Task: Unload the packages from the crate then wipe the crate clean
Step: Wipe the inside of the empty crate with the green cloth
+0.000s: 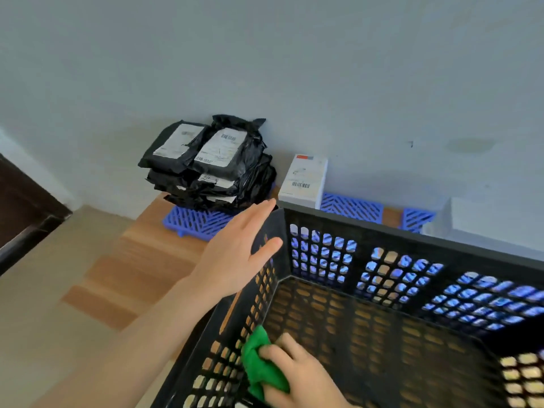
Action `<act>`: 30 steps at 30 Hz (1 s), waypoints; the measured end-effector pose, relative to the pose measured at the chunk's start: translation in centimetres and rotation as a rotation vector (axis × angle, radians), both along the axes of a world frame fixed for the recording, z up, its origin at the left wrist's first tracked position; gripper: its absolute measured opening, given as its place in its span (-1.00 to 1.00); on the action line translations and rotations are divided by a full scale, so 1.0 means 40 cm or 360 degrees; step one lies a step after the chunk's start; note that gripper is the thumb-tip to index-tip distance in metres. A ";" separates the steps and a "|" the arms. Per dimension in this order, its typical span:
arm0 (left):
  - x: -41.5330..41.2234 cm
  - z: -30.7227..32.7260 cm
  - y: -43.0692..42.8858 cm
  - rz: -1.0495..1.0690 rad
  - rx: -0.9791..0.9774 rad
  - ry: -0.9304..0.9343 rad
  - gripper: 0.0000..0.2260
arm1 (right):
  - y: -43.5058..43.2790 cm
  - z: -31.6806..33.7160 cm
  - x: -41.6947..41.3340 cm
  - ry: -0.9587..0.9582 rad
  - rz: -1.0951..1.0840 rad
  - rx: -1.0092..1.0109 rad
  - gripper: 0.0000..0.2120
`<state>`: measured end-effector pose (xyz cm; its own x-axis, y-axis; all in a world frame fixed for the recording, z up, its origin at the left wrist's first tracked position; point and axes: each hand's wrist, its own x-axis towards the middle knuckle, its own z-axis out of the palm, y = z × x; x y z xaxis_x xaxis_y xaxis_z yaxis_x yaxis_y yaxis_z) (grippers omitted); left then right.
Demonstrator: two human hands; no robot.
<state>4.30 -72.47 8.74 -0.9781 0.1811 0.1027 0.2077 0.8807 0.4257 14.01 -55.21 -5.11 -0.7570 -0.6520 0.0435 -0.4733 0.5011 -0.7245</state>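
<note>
A black perforated plastic crate (412,231) fills the lower right, with nothing lying inside it. My left hand (235,251) has its fingers straight and reaches to the crate's far left corner, the thumb against the inner wall. My right hand (294,375) is inside the crate and grips a bunched green cloth (259,360), held against the left wall low down. A stack of black plastic-wrapped packages (209,163) with white labels stands against the wall behind the crate.
A white labelled box (303,181) stands right of the stack. Blue slatted mats (350,206) lie on the wooden floor along the pale wall. A second white box (482,222) shows beyond the crate's far rim. A dark door frame (23,207) is at the left.
</note>
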 end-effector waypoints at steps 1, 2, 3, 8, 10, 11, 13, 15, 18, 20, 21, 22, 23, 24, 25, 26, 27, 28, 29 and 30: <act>0.000 0.000 -0.001 0.0007 0.0018 0.0012 -0.42 | 0.013 0.001 -0.007 0.0058 -0.0081 -0.0009 -0.57; 0.000 0.000 -0.002 0.0015 0.0035 0.0026 -0.42 | 0.027 0.004 -0.016 0.0116 -0.0150 -0.0035 -0.56; -0.001 0.000 -0.002 0.0022 0.0052 0.0041 -0.42 | 0.042 0.012 -0.028 0.0169 -0.0210 -0.0053 -0.55; -0.009 -0.009 -0.008 0.0009 -0.0048 0.0151 -0.41 | 0.089 0.078 -0.073 0.0466 -0.0488 0.0040 -0.56; -0.011 -0.015 -0.008 0.0022 -0.0116 0.0212 -0.41 | 0.102 0.107 -0.083 0.0525 -0.0541 0.0062 -0.59; -0.013 -0.021 -0.008 0.0028 -0.0167 0.0245 -0.42 | 0.107 0.120 -0.087 0.0544 -0.0562 0.0076 -0.60; -0.011 -0.029 -0.007 0.0040 -0.0293 0.0318 -0.45 | 0.116 0.140 -0.094 0.0564 -0.0584 0.0103 -0.60; -0.003 -0.032 -0.009 0.0038 -0.0371 0.0409 -0.48 | 0.122 0.160 -0.101 0.0594 -0.0571 0.0125 -0.59; 0.006 -0.029 -0.010 0.0071 -0.0476 0.0467 -0.55 | 0.130 0.193 -0.109 0.0762 -0.0479 0.0203 -0.59; 0.016 -0.014 -0.004 0.0058 -0.0655 0.0484 -0.59 | 0.138 0.213 -0.112 0.0903 -0.0398 0.0242 -0.59; 0.023 -0.009 0.003 0.0071 -0.0719 0.0483 -0.60 | 0.143 0.222 -0.115 0.0963 -0.0363 0.0265 -0.57; 0.031 -0.007 0.013 0.0109 -0.0741 0.0479 -0.60 | 0.151 0.231 -0.119 0.1020 -0.0332 0.0285 -0.55; 0.038 -0.009 0.024 0.0152 -0.0752 0.0472 -0.57 | 0.159 0.240 -0.125 0.1081 -0.0306 0.0305 -0.52; 0.046 -0.013 0.033 0.0206 -0.0774 0.0443 -0.53 | 0.168 0.248 -0.132 0.1145 -0.0284 0.0321 -0.52; 0.059 -0.015 0.043 0.0269 -0.0789 0.0375 -0.50 | 0.178 0.255 -0.141 0.1201 -0.0262 0.0341 -0.52; 0.073 -0.019 0.054 0.0326 -0.0789 0.0337 -0.47 | 0.189 0.263 -0.150 0.1252 -0.0243 0.0367 -0.53; 0.087 -0.025 0.066 0.0379 -0.0788 0.0358 -0.45 | 0.200 0.270 -0.160 0.1303 -0.0229 0.0388 -0.54; 0.098 -0.031 0.079 0.0435 -0.0804 0.0379 -0.44 | 0.210 0.275 -0.173 0.1346 -0.0218 0.0406 -0.55; 0.108 -0.037 0.090 0.0492 -0.0836 0.0364 -0.42 | 0.219 0.279 -0.186 0.1381 -0.0209 0.0423 -0.56; 0.112 -0.044 0.101 0.0540 -0.0872 0.0337 -0.41 | 0.225 0.281 -0.201 0.1417 -0.0203 0.0442 -0.56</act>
<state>8.78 -68.42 6.98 -0.9587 -0.0519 0.2795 -0.0886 0.9888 -0.1201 5.95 -46.21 6.14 -0.5865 -0.6402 0.4962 -0.7252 0.6879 0.0304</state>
